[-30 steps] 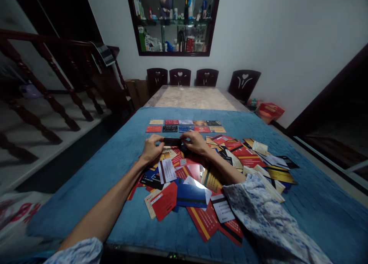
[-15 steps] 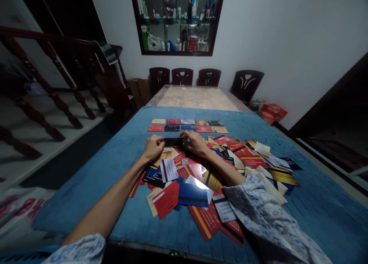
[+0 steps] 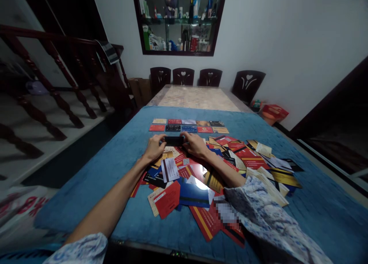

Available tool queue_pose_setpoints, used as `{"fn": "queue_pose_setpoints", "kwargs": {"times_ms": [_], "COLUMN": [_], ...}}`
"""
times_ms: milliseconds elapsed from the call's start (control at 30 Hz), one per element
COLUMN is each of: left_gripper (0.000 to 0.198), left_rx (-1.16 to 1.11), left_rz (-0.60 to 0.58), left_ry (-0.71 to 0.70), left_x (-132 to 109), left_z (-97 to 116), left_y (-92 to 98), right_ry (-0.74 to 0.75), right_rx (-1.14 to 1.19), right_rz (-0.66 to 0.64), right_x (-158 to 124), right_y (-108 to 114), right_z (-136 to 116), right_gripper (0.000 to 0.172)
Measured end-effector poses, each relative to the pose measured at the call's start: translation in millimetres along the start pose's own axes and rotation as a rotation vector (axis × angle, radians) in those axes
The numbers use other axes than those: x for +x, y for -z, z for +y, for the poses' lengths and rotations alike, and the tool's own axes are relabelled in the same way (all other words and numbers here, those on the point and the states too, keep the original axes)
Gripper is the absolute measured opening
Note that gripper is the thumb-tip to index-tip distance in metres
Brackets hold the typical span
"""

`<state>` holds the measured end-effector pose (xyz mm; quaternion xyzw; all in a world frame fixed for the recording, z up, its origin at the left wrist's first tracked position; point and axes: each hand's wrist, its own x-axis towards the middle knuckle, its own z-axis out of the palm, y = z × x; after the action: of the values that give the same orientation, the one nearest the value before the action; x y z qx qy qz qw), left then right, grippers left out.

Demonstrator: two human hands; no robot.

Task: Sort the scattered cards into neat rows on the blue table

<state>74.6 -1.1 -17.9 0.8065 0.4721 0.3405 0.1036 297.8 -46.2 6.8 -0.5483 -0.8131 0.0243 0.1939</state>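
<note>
Both hands hold one black card (image 3: 173, 140) flat and level just above the blue cloth (image 3: 86, 172). My left hand (image 3: 155, 147) pinches its left end, my right hand (image 3: 194, 144) its right end. Just beyond the card lie two neat rows of cards (image 3: 188, 126), laid side by side. Under and behind my forearms spreads a loose heap of cards (image 3: 218, 172) in red, blue, gold, black and white.
The cloth covers the near part of a long table; its bare marbled top (image 3: 198, 97) shows farther off. Several dark chairs (image 3: 207, 78) stand at the far end. A wooden stair rail (image 3: 57, 80) runs along the left. A wall cabinet (image 3: 178, 20) holds bottles.
Both hands with the black card have shifted slightly away from me, toward the two rows. The view has tilted a little.
</note>
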Motion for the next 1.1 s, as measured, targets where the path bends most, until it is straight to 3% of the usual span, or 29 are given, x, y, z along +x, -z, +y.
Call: {"fn": "queue_pose_setpoints", "kwargs": {"times_ms": [733, 1100], "left_gripper": [0.041, 0.058], "left_rx": [-0.002, 0.016], "left_rz": [-0.056, -0.132], "left_ry": [-0.004, -0.074], "left_x": [1.5, 0.7], "left_z": [7.4, 5.8], "left_y": [6.2, 12.1], "right_ry": [0.034, 0.045], "right_rx": [-0.084, -0.149], "right_rz": [-0.042, -0.033], "right_x": [3.3, 2.6], "right_y": [-5.4, -0.3], "right_z": [7.6, 5.9], "right_gripper": [0.06, 0.059]}}
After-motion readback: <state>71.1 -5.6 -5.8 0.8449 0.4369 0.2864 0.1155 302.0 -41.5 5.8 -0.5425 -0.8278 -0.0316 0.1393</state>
